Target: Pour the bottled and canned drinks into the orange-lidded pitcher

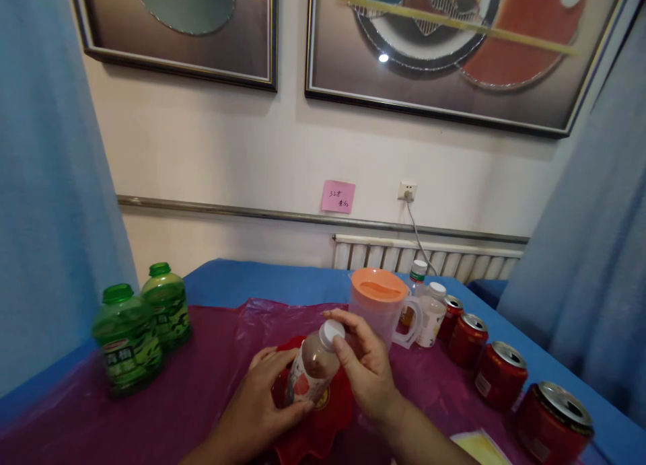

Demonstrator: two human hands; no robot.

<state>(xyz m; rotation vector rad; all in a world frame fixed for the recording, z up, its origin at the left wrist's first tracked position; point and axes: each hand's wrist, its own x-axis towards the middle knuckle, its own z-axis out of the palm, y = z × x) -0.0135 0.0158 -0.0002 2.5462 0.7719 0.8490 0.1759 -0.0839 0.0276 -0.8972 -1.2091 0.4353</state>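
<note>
My left hand (260,404) wraps the body of a small plastic bottle (309,374) with a pink label and brownish drink, tilted toward me. My right hand (364,365) pinches the bottle's white cap (332,331) with thumb and fingers. The bottle is held over a red scalloped plate (330,421) lying on a purple plastic sheet (202,377). Just behind my right hand stands a clear pitcher with an orange lid (378,291).
Two green bottles (132,340) stand at the left on the blue table (262,282). Two white-capped bottles (430,311) sit by the pitcher, and several opened red cans (499,374) line the right edge. Blue curtains hang on both sides; a radiator is behind.
</note>
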